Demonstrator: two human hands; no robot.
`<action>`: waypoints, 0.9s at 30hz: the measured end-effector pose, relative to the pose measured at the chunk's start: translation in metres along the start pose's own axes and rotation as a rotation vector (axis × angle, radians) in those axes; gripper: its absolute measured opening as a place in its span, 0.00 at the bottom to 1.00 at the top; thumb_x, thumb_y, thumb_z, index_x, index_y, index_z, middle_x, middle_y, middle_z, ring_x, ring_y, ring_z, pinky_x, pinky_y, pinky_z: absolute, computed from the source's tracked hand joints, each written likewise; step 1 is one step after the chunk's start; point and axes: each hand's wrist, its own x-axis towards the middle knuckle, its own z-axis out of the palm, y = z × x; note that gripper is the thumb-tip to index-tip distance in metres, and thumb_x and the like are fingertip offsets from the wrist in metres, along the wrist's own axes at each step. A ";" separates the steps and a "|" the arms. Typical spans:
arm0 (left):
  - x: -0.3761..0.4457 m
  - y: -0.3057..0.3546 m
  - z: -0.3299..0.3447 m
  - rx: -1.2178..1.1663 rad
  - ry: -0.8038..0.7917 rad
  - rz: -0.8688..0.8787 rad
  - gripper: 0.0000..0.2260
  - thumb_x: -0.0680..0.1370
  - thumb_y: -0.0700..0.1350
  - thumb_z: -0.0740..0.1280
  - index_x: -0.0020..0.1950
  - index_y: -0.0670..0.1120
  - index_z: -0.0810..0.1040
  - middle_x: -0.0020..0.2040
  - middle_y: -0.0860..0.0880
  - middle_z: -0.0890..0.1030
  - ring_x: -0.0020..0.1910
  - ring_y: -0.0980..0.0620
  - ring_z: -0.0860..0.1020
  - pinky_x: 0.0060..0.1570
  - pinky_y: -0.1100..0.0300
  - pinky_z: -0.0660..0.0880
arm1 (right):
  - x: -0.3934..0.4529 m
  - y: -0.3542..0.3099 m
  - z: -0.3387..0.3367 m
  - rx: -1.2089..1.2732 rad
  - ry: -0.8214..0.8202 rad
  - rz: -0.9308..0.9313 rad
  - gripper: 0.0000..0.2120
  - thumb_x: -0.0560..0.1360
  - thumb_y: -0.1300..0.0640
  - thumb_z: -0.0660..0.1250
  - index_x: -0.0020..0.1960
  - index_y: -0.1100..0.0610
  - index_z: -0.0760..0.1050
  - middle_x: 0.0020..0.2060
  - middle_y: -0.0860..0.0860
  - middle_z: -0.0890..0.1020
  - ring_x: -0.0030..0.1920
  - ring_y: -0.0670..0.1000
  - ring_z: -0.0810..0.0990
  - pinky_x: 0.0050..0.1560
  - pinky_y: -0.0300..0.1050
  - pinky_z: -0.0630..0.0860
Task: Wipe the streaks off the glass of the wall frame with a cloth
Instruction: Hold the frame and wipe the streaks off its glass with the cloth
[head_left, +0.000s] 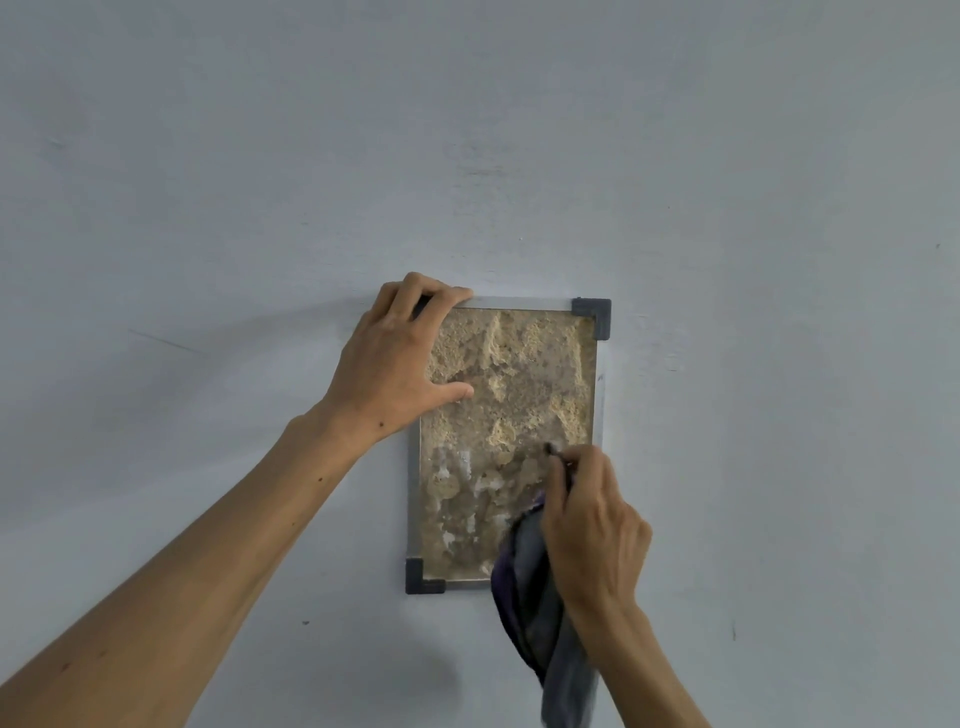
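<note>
Head view shows wiping underway: the left hand (395, 364) grips the wall frame (599, 395) at its top-left corner, the right hand (592, 525) holds the cloth (535, 613) bunched against the lower-right glass (509, 405); next, probably strokes across the streaks

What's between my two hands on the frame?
In the head view, only mottled glass lies between the left hand, gripping the frame's top corner, and the right hand holding the cloth.

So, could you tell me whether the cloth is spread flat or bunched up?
Bunched: the right hand grips the cloth gathered, its loose end hanging below the frame.
</note>
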 end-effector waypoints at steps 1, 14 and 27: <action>0.000 0.000 0.000 0.002 0.002 -0.001 0.42 0.65 0.57 0.81 0.74 0.50 0.68 0.66 0.50 0.69 0.67 0.48 0.68 0.64 0.46 0.76 | 0.002 0.000 0.000 0.026 0.029 0.067 0.08 0.83 0.52 0.66 0.48 0.54 0.72 0.37 0.47 0.80 0.22 0.53 0.73 0.20 0.43 0.66; 0.001 -0.008 -0.008 0.031 -0.079 0.046 0.44 0.66 0.57 0.81 0.78 0.53 0.65 0.68 0.52 0.67 0.67 0.51 0.67 0.65 0.51 0.75 | 0.001 -0.016 0.001 0.054 0.036 0.082 0.07 0.81 0.54 0.68 0.48 0.55 0.73 0.34 0.48 0.80 0.20 0.52 0.69 0.23 0.37 0.53; 0.000 -0.007 -0.013 0.116 -0.099 0.067 0.46 0.65 0.60 0.81 0.79 0.53 0.64 0.70 0.51 0.66 0.67 0.49 0.69 0.68 0.48 0.71 | -0.002 -0.038 0.012 0.053 0.003 -0.193 0.08 0.82 0.54 0.69 0.46 0.54 0.74 0.35 0.45 0.76 0.21 0.46 0.65 0.17 0.41 0.60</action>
